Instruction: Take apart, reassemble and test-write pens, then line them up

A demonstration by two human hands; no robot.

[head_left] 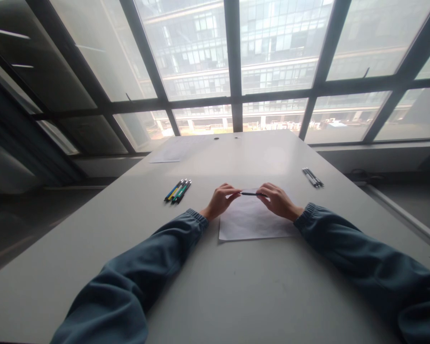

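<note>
Both my hands hold one dark pen (252, 194) level, just above a white sheet of paper (251, 222) on the grey table (236, 286). My left hand (222, 199) pinches the pen's left end with closed fingers. My right hand (277, 199) grips its right end, fingers curled round it. Both arms wear dark blue-grey sleeves with elastic cuffs.
A bunch of coloured pens (178, 191) in blue, yellow and green lies to the left of my hands. A few dark pens (312, 177) lie to the right. Another paper sheet (172, 152) rests at the far left end, below large windows (232, 62).
</note>
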